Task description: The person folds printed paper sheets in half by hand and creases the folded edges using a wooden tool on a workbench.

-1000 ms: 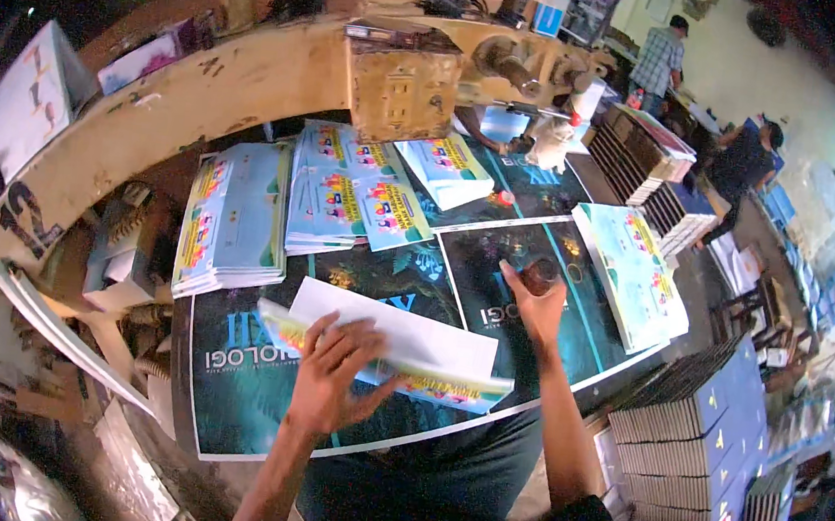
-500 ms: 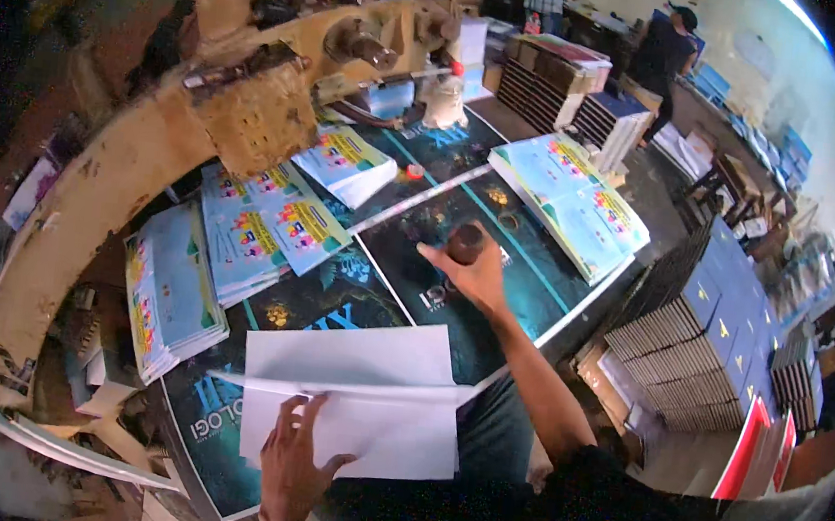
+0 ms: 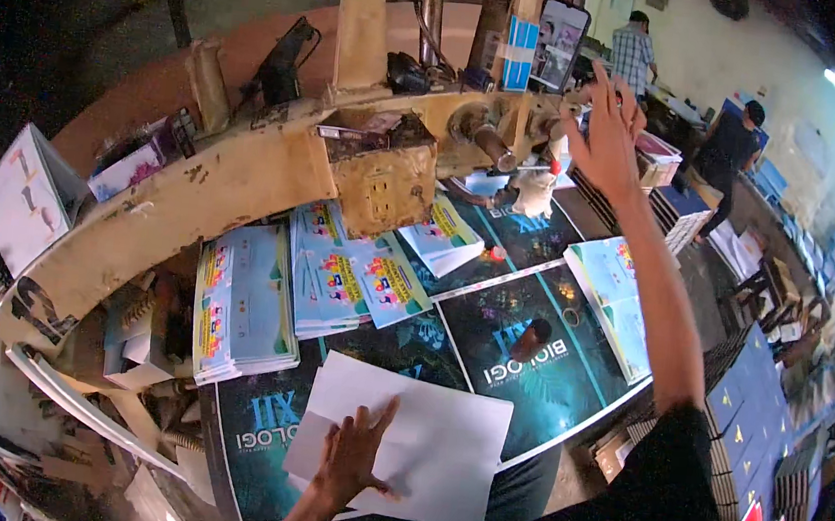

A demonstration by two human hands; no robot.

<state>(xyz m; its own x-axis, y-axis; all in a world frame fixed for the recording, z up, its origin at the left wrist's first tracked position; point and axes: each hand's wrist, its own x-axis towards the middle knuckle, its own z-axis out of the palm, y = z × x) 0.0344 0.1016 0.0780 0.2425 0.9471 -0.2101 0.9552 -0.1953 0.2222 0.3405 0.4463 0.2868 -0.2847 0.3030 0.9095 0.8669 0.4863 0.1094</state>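
White paper sheets lie near me on the table. My left hand rests on them with its fingers spread. Raised over the far side, my right hand holds nothing, its fingers apart. Just beside its fingertips is a phone with a lit screen, propped upright on the frame of a machine. A dark brown, rounded object stands on the dark printed sheet that covers the table; I cannot tell its kind.
Stacks of light-blue printed covers lie at the left, another stack at the right. The machine's curved beam arches over the left side. Piled blue books stand to the right. Two people are farther back.
My right hand has let go of the brown object and risen toward the phone. The raised sheet edge now lies flat under my left hand. The view has swung up and left.
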